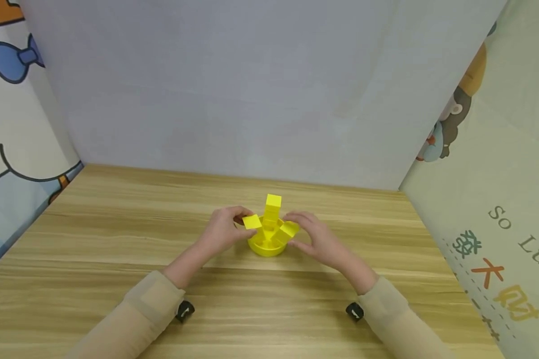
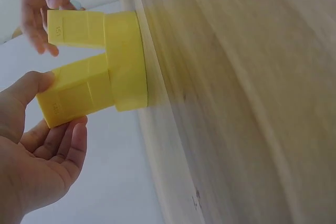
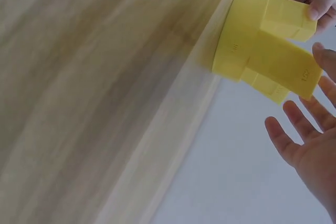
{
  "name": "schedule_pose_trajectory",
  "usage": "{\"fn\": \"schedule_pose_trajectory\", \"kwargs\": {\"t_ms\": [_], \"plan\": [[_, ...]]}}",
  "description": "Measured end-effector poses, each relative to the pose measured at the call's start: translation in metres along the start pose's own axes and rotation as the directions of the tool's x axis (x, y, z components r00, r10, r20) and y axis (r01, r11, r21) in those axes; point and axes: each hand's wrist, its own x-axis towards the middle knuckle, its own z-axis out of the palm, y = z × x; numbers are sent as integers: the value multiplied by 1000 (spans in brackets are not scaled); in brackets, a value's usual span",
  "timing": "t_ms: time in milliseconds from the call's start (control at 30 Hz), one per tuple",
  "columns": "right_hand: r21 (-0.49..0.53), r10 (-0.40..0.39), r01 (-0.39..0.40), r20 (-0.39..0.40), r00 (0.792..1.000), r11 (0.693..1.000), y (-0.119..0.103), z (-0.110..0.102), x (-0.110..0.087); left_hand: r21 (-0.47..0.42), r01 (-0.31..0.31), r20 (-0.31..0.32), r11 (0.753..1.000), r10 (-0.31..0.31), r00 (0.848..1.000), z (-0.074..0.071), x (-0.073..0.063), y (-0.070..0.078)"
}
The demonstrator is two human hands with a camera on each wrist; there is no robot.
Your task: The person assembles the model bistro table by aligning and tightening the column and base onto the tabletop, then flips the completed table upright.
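Observation:
A round yellow base [image 1: 267, 251] with a raised rim sits on the wooden table. Three yellow rectangular blocks rise from it: the far block [image 1: 273, 207] stands nearly upright, the left block [image 1: 252, 222] and the right block [image 1: 289, 230] lean outward. My left hand [image 1: 224, 228] pinches the upper end of the left block, thumb on one side and fingers on the other. At the outer end of the right block, my right hand [image 1: 316, 238] has its thumb and a fingertip on opposite sides, the other fingers spread. Small raised digits show on the block faces in both wrist views.
The wooden tabletop [image 1: 117, 239] stretches around the base. A pale grey cloth backdrop [image 1: 233, 89] rises behind it. Printed sheets with cartoons and lettering line the left side [image 1: 27, 124] and the right side [image 1: 489, 199].

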Motion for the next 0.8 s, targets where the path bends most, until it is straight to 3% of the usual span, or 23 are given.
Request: {"fn": "schedule_pose_trajectory", "kwargs": {"t_ms": [200,467,600,800], "plan": [[-20,-26,23,-138,990,1000,-3,-2,-7,9,-4,-44,1000,4,999,8,5,3],[-123,-139,109,-272,952,986,-7,2,-11,0,-32,-170,999,31,985,12,16,18],[-171,-210,164,-302,930,971,-8,4,-10,11,-22,-217,1000,23,976,11,19,25],[-219,-251,191,-290,923,957,-14,8,-8,-37,1,-286,999,-12,958,8,21,34]]}}
